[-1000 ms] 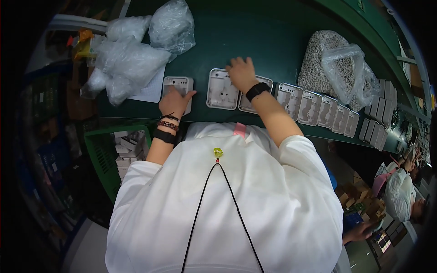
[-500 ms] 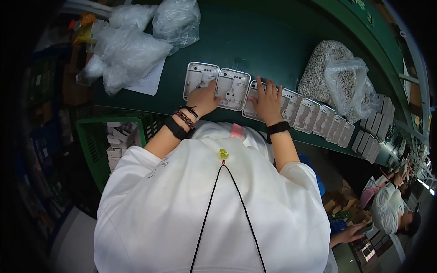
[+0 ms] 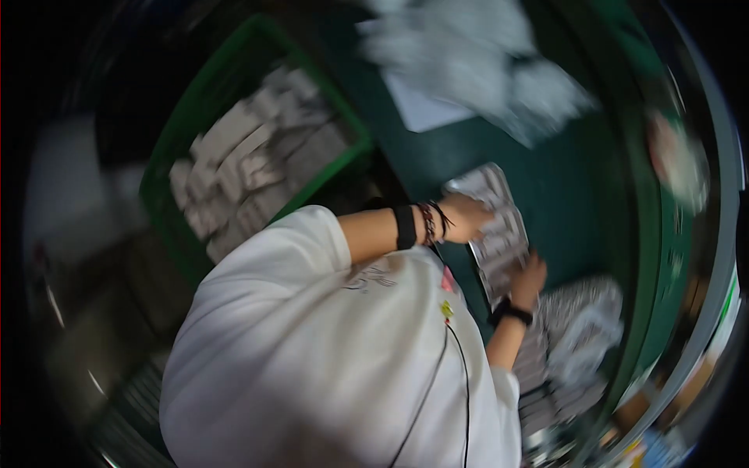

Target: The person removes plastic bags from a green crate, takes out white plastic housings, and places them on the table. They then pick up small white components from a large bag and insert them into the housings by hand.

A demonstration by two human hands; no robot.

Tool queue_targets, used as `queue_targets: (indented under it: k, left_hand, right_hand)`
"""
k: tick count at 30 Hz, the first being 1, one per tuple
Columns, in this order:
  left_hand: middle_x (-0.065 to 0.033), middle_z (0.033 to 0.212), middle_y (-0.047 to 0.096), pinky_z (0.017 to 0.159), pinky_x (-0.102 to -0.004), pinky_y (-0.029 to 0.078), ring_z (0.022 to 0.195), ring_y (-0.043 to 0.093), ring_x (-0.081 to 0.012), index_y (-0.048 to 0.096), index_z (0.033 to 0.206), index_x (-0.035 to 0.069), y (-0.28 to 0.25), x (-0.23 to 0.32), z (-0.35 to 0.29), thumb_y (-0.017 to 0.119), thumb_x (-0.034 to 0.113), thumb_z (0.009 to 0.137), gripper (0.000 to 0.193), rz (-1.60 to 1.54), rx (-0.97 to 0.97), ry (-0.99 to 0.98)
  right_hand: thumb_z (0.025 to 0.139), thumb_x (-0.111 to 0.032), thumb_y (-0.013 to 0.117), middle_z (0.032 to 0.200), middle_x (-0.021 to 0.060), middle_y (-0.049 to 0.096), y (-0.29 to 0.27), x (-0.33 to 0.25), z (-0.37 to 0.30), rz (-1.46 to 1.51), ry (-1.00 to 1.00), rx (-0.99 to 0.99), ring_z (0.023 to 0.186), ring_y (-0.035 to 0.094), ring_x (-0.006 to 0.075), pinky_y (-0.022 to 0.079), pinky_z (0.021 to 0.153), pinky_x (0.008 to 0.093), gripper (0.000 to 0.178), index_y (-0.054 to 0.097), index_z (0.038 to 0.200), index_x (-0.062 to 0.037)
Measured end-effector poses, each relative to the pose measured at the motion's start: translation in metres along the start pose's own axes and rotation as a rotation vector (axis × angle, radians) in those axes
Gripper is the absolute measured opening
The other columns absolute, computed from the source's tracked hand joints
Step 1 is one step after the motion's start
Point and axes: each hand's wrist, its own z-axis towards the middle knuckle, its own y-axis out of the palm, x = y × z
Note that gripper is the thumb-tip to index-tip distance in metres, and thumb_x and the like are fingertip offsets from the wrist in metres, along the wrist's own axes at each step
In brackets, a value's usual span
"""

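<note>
A row of shallow, light grey housings with moulded insides (image 3: 505,226) lies on the green table, smeared by motion. My left hand (image 3: 466,217) reaches across the upper end of the row and touches a housing there. Its fingers are too blurred to show whether they grip. Lower along the row, my right hand (image 3: 528,281) rests at the right edge of the housings with fingers bent down. Motion blur hides what those fingers do. More housings run on beneath my right wrist.
At left stands a green crate (image 3: 261,35) filled with pale box-shaped pieces (image 3: 234,156). Clear plastic bags (image 3: 476,47) and a white sheet (image 3: 429,109) lie on the table's far side. A bag of small grey parts (image 3: 585,320) sits beyond my right hand.
The view has swung left, bringing the crate fully in and turning the row steeply downward. My left hand stays at the row's end; my right hand remains on the housings, its fingers less spread.
</note>
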Motion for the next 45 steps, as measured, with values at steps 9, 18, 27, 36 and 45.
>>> queue_targets:
  k: [9, 18, 27, 36, 45]
  left_hand:
    - [-0.0088, 0.094, 0.059, 0.073, -0.0274, 0.046, 0.082, 0.059, -0.0182, 0.052, 0.102, 0.005, -0.152, -0.101, -0.254, 0.054, 0.015, 0.081, 0.024, -0.143, 0.83, -0.813]
    - [-0.0227, 0.105, 0.055, 0.081, -0.042, 0.045, 0.096, 0.054, -0.0358, 0.042, 0.116, -0.001, 0.046, -0.259, -0.537, 0.055, 0.025, 0.078, 0.048, -0.194, 0.132, -1.767]
    - [-0.0208, 0.114, 0.05, 0.084, -0.0378, 0.044, 0.103, 0.051, -0.0327, 0.033, 0.127, 0.005, 0.051, -0.285, -0.512, 0.063, 0.019, 0.074, 0.062, -0.619, 0.433, -1.591]
    - [-0.0197, 0.105, 0.056, 0.081, -0.0403, 0.044, 0.096, 0.054, -0.0352, 0.033, 0.127, 0.008, 0.037, -0.265, -0.507, 0.053, 0.007, 0.074, 0.057, -0.492, 0.143, -1.672]
    - [-0.0194, 0.1, 0.058, 0.072, -0.0419, 0.044, 0.085, 0.056, -0.0379, 0.039, 0.123, 0.011, -0.072, -0.181, -0.536, 0.043, 0.012, 0.079, 0.043, -0.318, 0.241, -1.656]
  right_hand:
    - [0.075, -0.012, 0.058, 0.113, 0.0195, 0.042, -0.043, -0.139, 0.066, 0.129, -0.294, 0.095, 0.098, 0.042, 0.0354, 0.037, 0.081, 0.0433, 0.038, 0.05, 0.112, -0.0068]
    - [0.075, -0.005, 0.059, 0.113, 0.0145, 0.042, -0.069, -0.32, 0.071, 0.232, -0.563, -0.096, 0.102, 0.039, 0.0334, 0.036, 0.084, 0.0399, 0.034, 0.055, 0.108, -0.0113]
    - [0.071, -0.007, 0.06, 0.104, 0.0124, 0.05, -0.056, -0.443, 0.063, 0.231, -0.998, -0.419, 0.092, 0.05, 0.0319, 0.041, 0.079, 0.0396, 0.036, 0.055, 0.106, -0.0102]
    - [0.069, -0.02, 0.059, 0.1, 0.0086, 0.049, 0.087, -0.602, 0.015, 0.046, -1.351, -0.283, 0.089, 0.052, 0.0208, 0.043, 0.073, 0.0324, 0.049, 0.048, 0.117, -0.0157]
    - [0.067, -0.021, 0.057, 0.098, 0.0014, 0.051, 0.097, -0.631, 0.057, 0.083, -2.155, -0.036, 0.092, 0.048, 0.0179, 0.038, 0.08, 0.0288, 0.026, 0.057, 0.091, -0.0118]
